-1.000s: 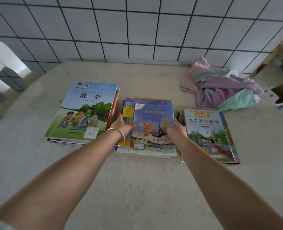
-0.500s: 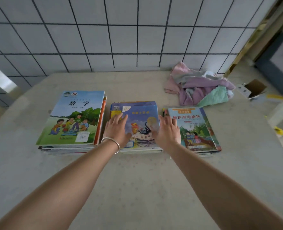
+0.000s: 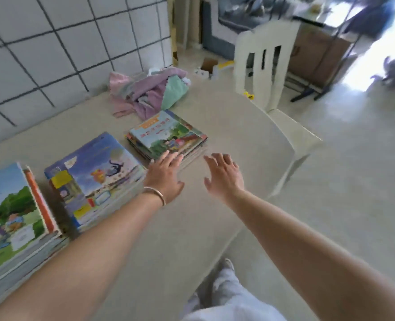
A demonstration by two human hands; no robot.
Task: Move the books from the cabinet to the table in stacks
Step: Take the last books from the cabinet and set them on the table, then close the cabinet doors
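Three stacks of books lie side by side on the beige table [image 3: 226, 126]. The left stack [image 3: 8, 214] has a green and blue cover, the middle stack [image 3: 94, 174] a blue cover, and the right stack [image 3: 168, 135] a green picture cover. My left hand [image 3: 166, 174], with a silver bangle on the wrist, hovers open between the middle and right stacks, fingertips near the right stack's front edge. Over bare table to the right, my right hand [image 3: 224, 177] is open and holds nothing. The view is blurred.
A heap of pink, purple and mint cloths [image 3: 150, 91] lies at the back of the table by the tiled wall [image 3: 52, 42]. A white plastic chair [image 3: 263, 63] stands past the table's right edge. A small cardboard box [image 3: 205, 67] sits on the floor beyond.
Both hands have lifted off the middle stack and moved right, fingers spread. The view has swung sharply to the right, bringing the chair and the room into sight.
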